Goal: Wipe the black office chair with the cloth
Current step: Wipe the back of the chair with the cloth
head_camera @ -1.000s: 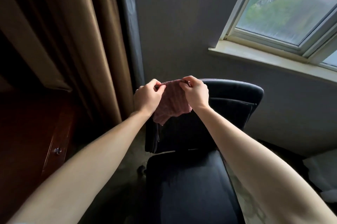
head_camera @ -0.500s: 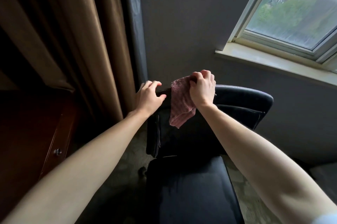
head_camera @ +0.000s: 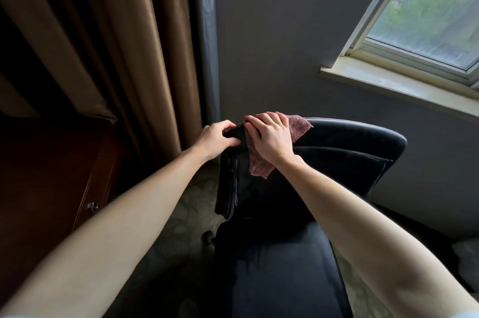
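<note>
While the left hand curls its fingers around the left corner of the black office chair backrest to steady it, the right hand presses the cloth flat on the top edge. Wiping looks just begun; next, a sweep rightward along the open rim, the wall close behind.

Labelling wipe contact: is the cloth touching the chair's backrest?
Touching. The head view shows the right hand pressing the cloth flat on the backrest top edge, its lower end draped down the front.
</note>
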{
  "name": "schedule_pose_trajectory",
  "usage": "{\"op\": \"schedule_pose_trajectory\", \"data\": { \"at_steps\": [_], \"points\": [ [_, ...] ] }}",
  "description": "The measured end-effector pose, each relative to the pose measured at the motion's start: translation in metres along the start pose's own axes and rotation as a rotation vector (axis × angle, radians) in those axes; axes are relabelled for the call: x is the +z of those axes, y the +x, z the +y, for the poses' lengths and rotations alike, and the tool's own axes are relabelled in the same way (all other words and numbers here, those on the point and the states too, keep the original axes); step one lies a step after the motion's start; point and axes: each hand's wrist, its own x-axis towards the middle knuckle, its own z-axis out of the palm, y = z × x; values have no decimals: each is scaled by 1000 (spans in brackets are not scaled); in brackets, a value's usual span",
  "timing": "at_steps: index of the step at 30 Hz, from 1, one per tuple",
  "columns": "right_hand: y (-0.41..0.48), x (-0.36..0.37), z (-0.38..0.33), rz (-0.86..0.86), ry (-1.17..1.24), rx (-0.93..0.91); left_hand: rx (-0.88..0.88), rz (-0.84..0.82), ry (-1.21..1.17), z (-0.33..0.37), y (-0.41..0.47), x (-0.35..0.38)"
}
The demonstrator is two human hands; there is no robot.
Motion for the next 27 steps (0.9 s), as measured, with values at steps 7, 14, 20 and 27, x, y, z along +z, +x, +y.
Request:
{"op": "schedule_pose_trajectory", "data": {
  "at_steps": [7,14,20,27],
  "points": [
    [-4,8,-10,65,-1,-76,-7,30,-22,-7,0,1],
    [-7,-8,52,45,-37,82,4,18,-2,-10,3,1],
    [-5,6,1,67,-12,90,-3,8,24,-9,4,1],
    [-10,6,8,40,-30,11,28,-7,29,-13,4,0]
  ]
}}
